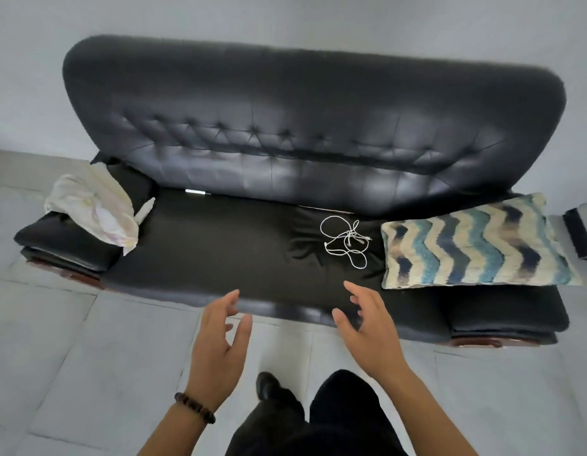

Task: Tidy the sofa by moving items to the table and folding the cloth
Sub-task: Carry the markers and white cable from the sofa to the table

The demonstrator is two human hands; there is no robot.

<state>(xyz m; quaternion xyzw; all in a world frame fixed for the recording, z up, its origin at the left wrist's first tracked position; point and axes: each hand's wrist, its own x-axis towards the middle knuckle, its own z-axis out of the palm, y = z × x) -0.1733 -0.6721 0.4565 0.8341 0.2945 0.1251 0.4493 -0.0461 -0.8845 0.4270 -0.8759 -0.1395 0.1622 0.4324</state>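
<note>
A black leather sofa (pixel 203 245) fills the view. A tangled white cable (pixel 346 241) lies on the seat right of centre. A crumpled white cloth (pixel 94 205) is draped over the sofa's left armrest. A cushion with a blue and cream zigzag pattern (pixel 473 245) rests on the seat's right end. My left hand (pixel 219 347) hovers near the seat's front edge, fingers relaxed and holding nothing. My right hand (pixel 371 330) is also empty, fingers spread, just below and in front of the cable without touching it.
A small white object (pixel 195 191) pokes out of the gap between seat and backrest. A dark object (pixel 580 235) stands on the floor at the right edge. Grey tiled floor (pixel 88 357) lies before the sofa. My legs and a shoe (pixel 266 385) are below.
</note>
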